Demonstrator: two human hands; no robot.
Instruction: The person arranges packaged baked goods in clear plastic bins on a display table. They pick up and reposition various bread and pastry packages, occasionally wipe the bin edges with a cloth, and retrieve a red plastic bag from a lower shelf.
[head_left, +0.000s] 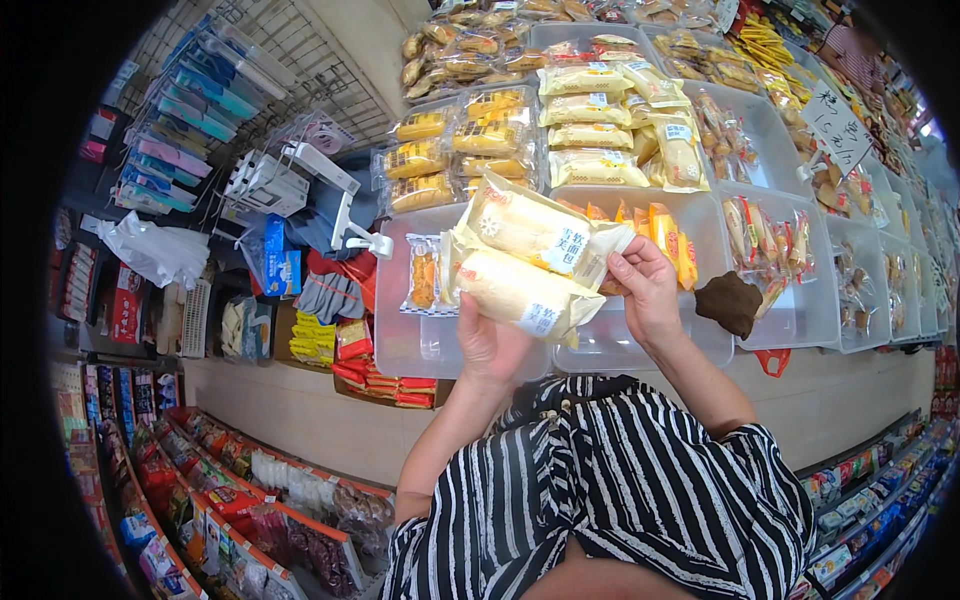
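Observation:
Two cream-coloured packets of soft bread rolls are held up side by side over the front bins. My left hand (491, 341) grips the nearer bread packet (517, 296) from below, its thumb on the wrapper. Pinched between thumb and fingers of my right hand (646, 281) is the right end of the farther bread packet (525, 232). Behind them a clear plastic bin (551, 184) bears a pile of matching packets (589, 135). Under the held packets, one front bin (397, 352) has a small wrapped snack (422, 274); another contains orange packets (667, 240).
Yellow-wrapped bread packets (416, 161) fill the bin at back left. To the right are bins of wrapped snacks (769, 240), a dark brown object (729, 304) and a handwritten price sign (836, 127). Stocked shelves (285, 510) stand behind me. A person (855, 56) is at far right.

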